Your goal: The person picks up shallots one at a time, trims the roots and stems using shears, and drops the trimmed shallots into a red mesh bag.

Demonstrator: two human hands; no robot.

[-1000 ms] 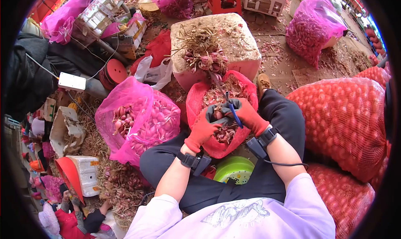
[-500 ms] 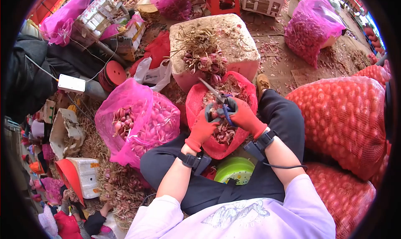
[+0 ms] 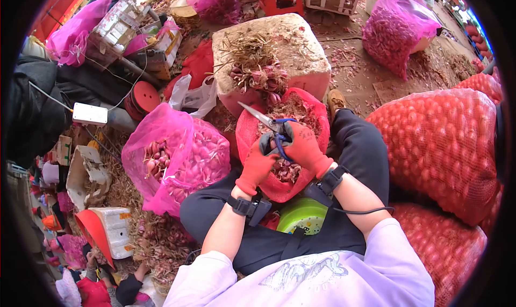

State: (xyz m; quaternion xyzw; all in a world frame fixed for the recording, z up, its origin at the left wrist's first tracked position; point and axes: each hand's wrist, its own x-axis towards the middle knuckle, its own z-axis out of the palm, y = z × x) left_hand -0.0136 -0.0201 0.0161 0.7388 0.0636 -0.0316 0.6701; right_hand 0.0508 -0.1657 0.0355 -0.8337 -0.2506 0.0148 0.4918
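Note:
Blue-handled scissors (image 3: 274, 125) are gripped in my right hand (image 3: 305, 146), which wears a red glove with grey fingertips; their blades point up and left. My left hand (image 3: 258, 162), gloved the same way, is closed beside the scissors' handle; what it holds is hidden by the fingers. Both hands are over an open red mesh bag (image 3: 246, 131) with shallots and dry trimmings inside. Behind the bag, a bunch of shallots (image 3: 263, 79) with dry stalks lies on a white foam block (image 3: 305, 49).
A pink mesh bag of shallots (image 3: 201, 156) stands at the left. Large red mesh sacks (image 3: 435, 146) fill the right side. A green plastic stool (image 3: 302, 215) is between my legs. Other people (image 3: 94, 291) show at the lower left.
The scissors and my right hand have shifted slightly left, and the blades now tilt further left. My left hand has moved little. The whole view has shifted slightly.

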